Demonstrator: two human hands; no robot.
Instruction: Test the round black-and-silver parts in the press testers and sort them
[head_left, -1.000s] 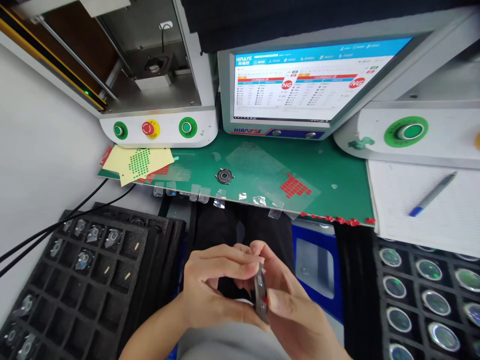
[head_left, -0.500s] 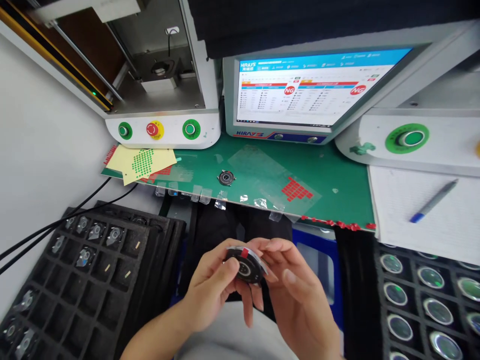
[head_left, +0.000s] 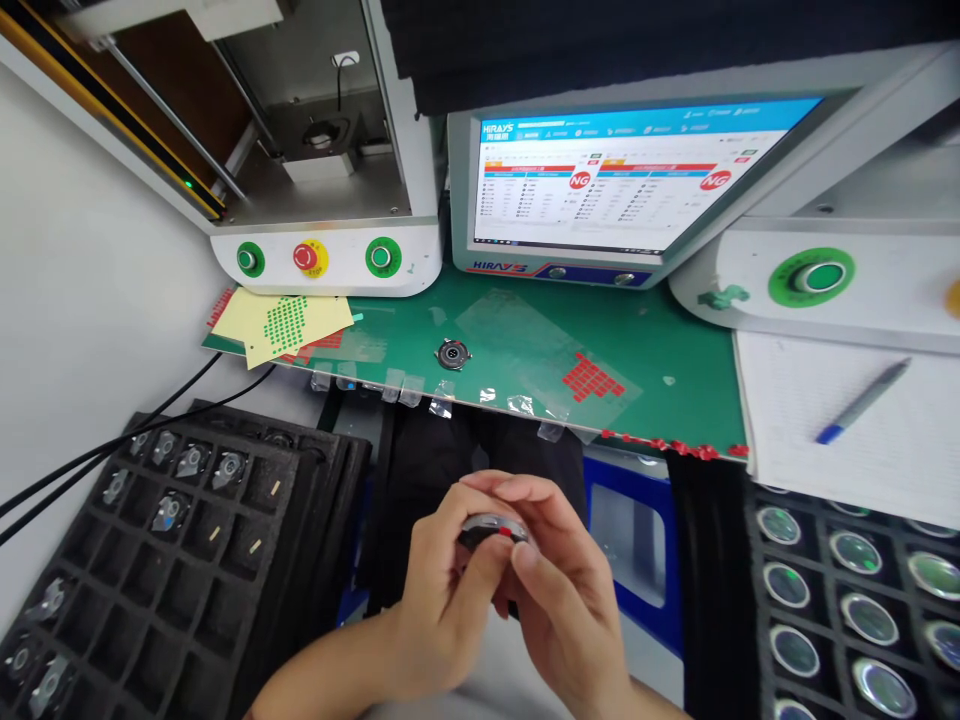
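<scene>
Both of my hands grip one small round black part (head_left: 489, 529) with a red sticker on its rim, held over my lap below the bench edge. My left hand (head_left: 442, 590) wraps it from the left with thumb and fingers closed on it. My right hand (head_left: 559, 590) pinches it from the right, its thumb on the red sticker. Most of the part is hidden by my fingers.
A green mat (head_left: 660, 340) carries a second round part (head_left: 452, 353), red stickers (head_left: 591, 379) and a yellow sheet of green dots (head_left: 289, 322). A black foam tray (head_left: 150, 540) lies left, a tray of lenses (head_left: 855, 600) right. Behind stand a monitor (head_left: 622, 180), button panels and a pen (head_left: 862, 402).
The round part went from edge-on, to its face towards me, to tilted nearly flat with only its rim showing. My fingers closed round it and both hands rose slightly.
</scene>
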